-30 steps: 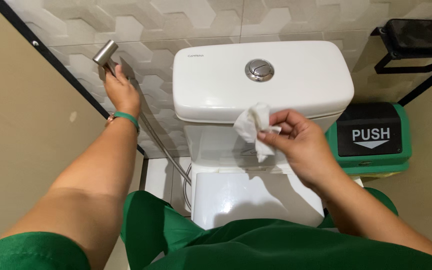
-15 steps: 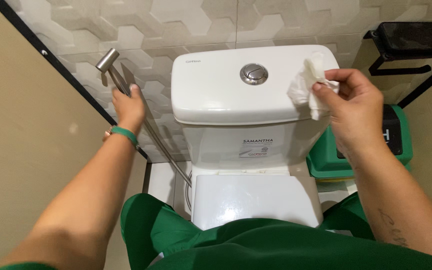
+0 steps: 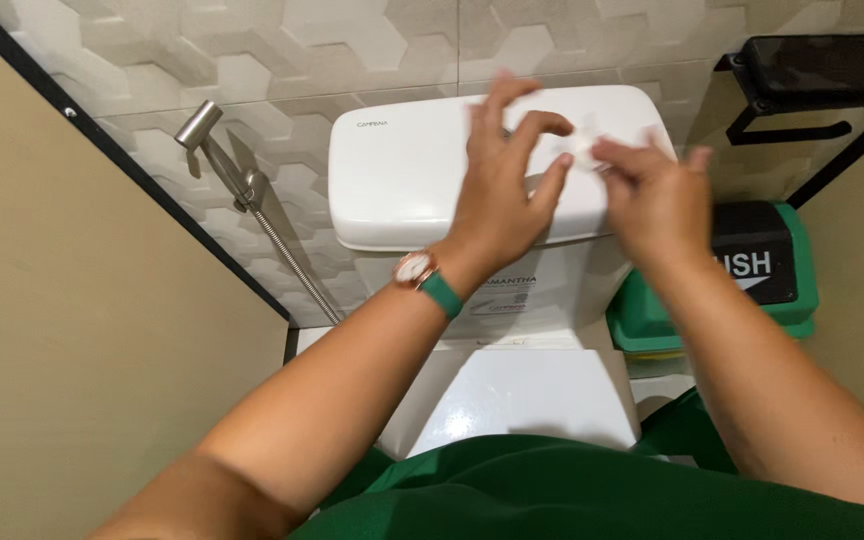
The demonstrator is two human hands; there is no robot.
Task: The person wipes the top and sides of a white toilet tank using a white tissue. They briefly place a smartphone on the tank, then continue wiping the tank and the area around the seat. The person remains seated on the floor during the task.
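The 2 hands [image 3: 572, 180] crowd the middle of the white tank lid [image 3: 392, 170]; its left part lies bare. A beige partition [image 3: 72, 330] closes the left, with the spray hose [image 3: 252, 195] hanging between. A green bin [image 3: 752, 290] blocks the right.

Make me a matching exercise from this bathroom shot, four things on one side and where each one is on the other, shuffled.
1. tissue
2. sprayer
3. bin
4. watch

A. on the left wrist
B. on the floor, right of the toilet
C. between the two hands' fingers, over the tank
D. on the tiled wall, left of the tank

Pairs: 1-C, 2-D, 3-B, 4-A
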